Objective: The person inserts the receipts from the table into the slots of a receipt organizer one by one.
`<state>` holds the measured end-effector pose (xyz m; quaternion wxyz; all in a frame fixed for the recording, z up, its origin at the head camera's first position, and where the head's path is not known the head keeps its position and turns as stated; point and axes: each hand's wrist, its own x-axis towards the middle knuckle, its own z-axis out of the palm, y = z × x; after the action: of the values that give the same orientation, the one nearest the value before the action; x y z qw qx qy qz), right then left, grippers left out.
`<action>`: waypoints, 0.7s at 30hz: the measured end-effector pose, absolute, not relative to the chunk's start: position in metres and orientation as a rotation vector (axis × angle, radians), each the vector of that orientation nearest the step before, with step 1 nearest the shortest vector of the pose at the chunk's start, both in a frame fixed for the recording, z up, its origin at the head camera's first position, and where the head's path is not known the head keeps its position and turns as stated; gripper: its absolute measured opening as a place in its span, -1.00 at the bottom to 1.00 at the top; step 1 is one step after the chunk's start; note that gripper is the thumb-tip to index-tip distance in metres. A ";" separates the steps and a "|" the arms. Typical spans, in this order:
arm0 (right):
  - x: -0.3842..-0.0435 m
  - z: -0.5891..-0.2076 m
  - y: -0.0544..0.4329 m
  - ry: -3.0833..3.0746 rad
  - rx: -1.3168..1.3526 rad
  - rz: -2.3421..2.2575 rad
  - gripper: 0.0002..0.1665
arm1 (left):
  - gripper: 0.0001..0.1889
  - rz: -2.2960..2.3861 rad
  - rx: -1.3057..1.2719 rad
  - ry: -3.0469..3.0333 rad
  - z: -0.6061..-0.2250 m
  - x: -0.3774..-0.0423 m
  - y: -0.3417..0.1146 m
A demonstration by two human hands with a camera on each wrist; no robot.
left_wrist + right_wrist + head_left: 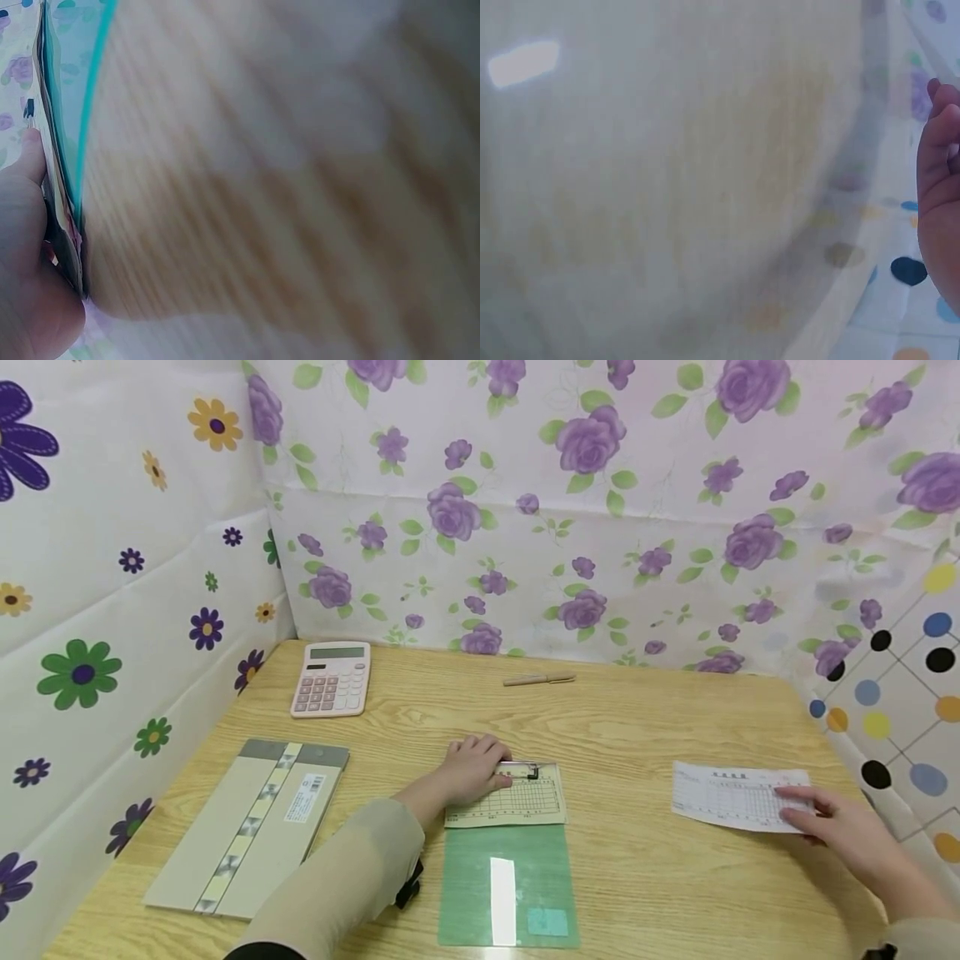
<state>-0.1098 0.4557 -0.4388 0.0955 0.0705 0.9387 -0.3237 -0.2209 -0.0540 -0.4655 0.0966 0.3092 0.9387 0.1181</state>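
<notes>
In the head view a translucent green clipboard (510,868) lies mid-table with a metal clip (519,768) at its top. Cream printed forms (517,806) lie on its upper part, under the clip. My left hand (476,768) grips the clipboard's top-left corner by the clip, thumb over the forms. The left wrist view shows the board edge-on beside the left hand (22,247). At the right, my right hand (840,827) pinches the right edge of a white printed form (727,797). In the right wrist view only part of the right hand (941,195) shows.
A beige file folder (247,827) with a decorated strip lies at the left. Behind it stands a pink-and-white calculator (332,679). A tan pen (538,679) lies near the table's back edge. Flower-patterned cloth (525,543) hangs behind the wooden table (630,877).
</notes>
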 end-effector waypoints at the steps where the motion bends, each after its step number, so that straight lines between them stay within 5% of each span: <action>1: -0.111 -0.436 0.453 2.788 0.198 -0.958 -0.16 | -0.57 0.351 0.914 2.780 -0.465 -0.221 -0.054; 21: -0.143 -0.416 0.379 2.641 -0.088 -1.247 -0.32 | -0.57 0.347 0.915 2.774 -0.463 -0.220 -0.053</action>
<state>-0.1432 0.3792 -0.4159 0.1097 -0.0300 0.8983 -0.4244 -0.2200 -0.0533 -0.4627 0.1001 0.3094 0.9383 0.1173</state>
